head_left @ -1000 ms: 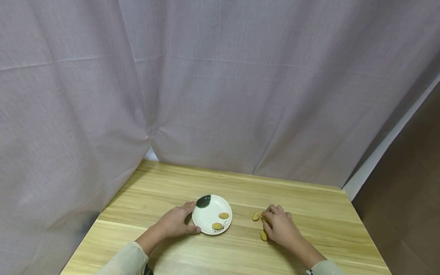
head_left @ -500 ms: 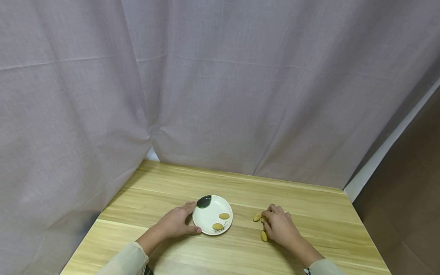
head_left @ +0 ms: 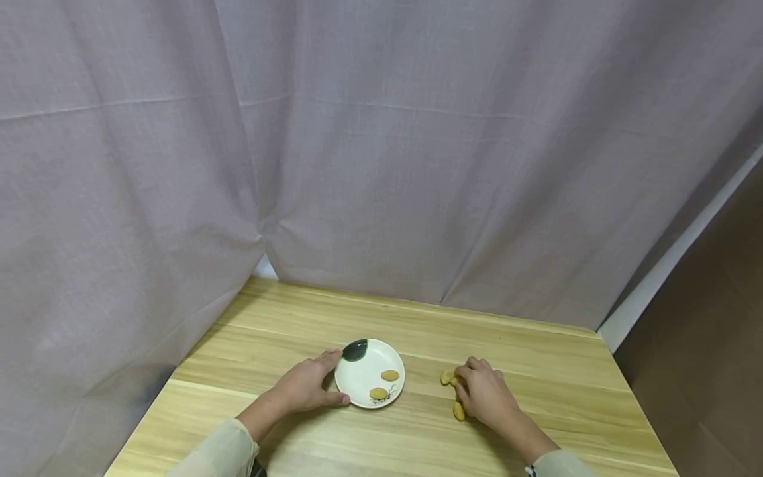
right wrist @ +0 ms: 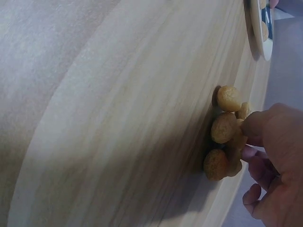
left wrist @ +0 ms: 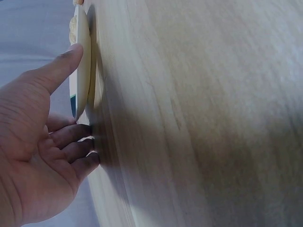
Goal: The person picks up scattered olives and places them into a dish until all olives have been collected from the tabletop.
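A small white plate (head_left: 356,382) with a dark green patch holds two golden-brown oval pieces that look like biscuits (head_left: 390,375). My left hand (head_left: 305,385) holds its left side, thumb at the near rim and fingers at the far rim. In the left wrist view, the thumb (left wrist: 66,66) lies against the plate's edge. To the right, my right hand (head_left: 487,397) pinches at a cluster of more biscuits (head_left: 458,411). Seen from the right wrist, the thumb (right wrist: 253,126) presses on a biscuit (right wrist: 240,137) behind the front ones (right wrist: 223,127); the hand partly hides it.
The wooden table (head_left: 524,344) carries the plate and the cluster, with a gap between them. A grey-mauve curtain (head_left: 387,165) hangs behind the table and along its left. A brown panel (head_left: 703,344) stands on the right.
Both hands stay nearly where they were. A biscuit beside my right fingertips shows slightly more than before, and the whole head view has shifted a little.
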A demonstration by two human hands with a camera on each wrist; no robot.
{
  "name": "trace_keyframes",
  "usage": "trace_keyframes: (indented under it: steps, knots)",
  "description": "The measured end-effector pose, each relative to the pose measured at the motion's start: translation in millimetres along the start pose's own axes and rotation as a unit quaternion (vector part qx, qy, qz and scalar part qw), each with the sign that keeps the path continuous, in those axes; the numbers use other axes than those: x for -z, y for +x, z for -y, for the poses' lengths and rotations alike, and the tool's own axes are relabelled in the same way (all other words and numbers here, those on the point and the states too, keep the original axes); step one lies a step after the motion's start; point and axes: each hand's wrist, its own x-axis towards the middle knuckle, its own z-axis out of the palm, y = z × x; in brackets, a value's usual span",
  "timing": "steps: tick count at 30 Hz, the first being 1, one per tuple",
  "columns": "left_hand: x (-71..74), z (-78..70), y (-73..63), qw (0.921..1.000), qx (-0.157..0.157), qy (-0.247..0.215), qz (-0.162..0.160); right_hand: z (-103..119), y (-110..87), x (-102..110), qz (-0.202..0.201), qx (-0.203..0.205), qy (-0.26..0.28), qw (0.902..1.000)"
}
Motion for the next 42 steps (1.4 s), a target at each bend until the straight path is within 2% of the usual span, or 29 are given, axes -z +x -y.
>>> trace_keyframes:
  steps: [9, 19, 33, 36, 42]
  knots:
    - [-3.1, 2.6, -0.1, 1.0000, 0.001, 0.000, -0.001, 0, -1.1, -2, -0.016, 0.004, -0.005, 0.9999]
    - [-3.3, 3.3, 1.2, 1.0000, 0.000, -0.001, -0.002, 4, 1.8, 5, -0.025, 0.010, -0.004, 0.9996]
    - [-3.7, 3.9, 1.2, 1.0000, -0.002, -0.001, -0.002, 20, 8.8, 3, -0.088, 0.051, 0.021, 0.9946]
    - [-3.0, 3.3, 0.9, 1.0000, -0.002, -0.003, -0.001, 23, 10.5, 3, -0.091, 0.057, 0.026, 0.9939]
    - [-1.4, 1.9, 0.4, 1.0000, 0.003, -0.002, 0.001, 32, 16.1, 6, -0.070, 0.063, 0.045, 0.9946]
